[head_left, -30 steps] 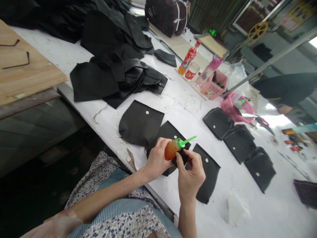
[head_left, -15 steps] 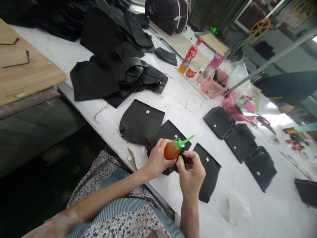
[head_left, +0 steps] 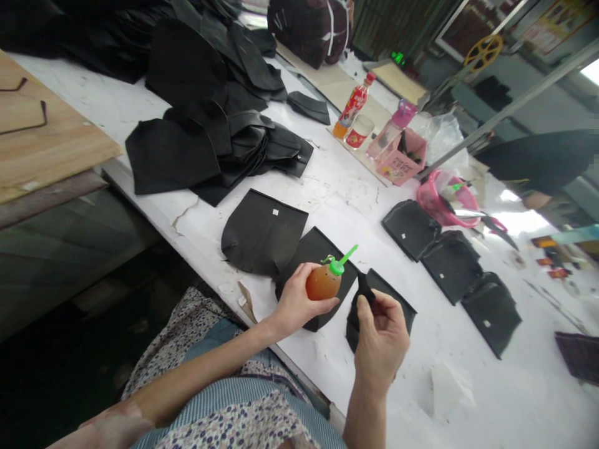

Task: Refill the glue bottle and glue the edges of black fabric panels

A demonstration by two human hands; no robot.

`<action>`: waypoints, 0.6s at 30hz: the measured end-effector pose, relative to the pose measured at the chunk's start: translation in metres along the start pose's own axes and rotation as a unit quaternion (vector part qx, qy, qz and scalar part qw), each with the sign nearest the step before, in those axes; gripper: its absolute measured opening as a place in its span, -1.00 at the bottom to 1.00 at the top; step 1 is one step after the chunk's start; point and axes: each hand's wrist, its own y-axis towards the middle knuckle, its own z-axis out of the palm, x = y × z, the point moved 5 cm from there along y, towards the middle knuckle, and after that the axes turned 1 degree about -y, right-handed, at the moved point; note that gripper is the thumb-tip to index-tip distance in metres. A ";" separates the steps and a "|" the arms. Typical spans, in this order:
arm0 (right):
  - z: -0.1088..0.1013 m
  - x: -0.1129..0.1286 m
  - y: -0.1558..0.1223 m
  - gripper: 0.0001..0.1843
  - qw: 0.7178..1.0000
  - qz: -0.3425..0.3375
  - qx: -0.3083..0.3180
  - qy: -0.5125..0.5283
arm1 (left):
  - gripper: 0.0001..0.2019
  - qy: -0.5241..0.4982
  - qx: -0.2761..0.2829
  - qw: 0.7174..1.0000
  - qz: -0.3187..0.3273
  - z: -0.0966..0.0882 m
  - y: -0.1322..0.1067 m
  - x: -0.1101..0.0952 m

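Note:
My left hand [head_left: 296, 300] is wrapped round a squeeze bottle [head_left: 322, 284] of orange-brown liquid. Its green cap and thin green nozzle point up and to the right. Between thumb and fingers, my right hand [head_left: 384, 337] pinches a small black piece of material [head_left: 364, 288], partly hidden by the fingers. Under the bottle lies a black panel [head_left: 314, 246] with a folded top edge. Another black panel [head_left: 397, 298] is partly covered by my right hand. To the left rests a third panel [head_left: 264, 232] bearing a small white tag.
Black cut pieces [head_left: 173, 153] are heaped at the back left. Several finished-looking black pieces [head_left: 452, 268] overlap on the right. Beyond them stand a pink basket [head_left: 433, 209] with scissors, a pink box [head_left: 400, 167] and a red-labelled drink bottle [head_left: 353, 105]. A wooden board [head_left: 56, 118] juts in at left.
My right hand has moved right, away from the squeeze bottle, with the black piece in its fingers. The left hand still holds the bottle in nearly the same place.

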 end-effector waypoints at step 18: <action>0.038 0.031 -0.010 -0.92 0.931 -0.220 0.034 -0.290 | -0.46 0.189 -0.066 0.970 0.141 -0.002 -0.004 -0.006</action>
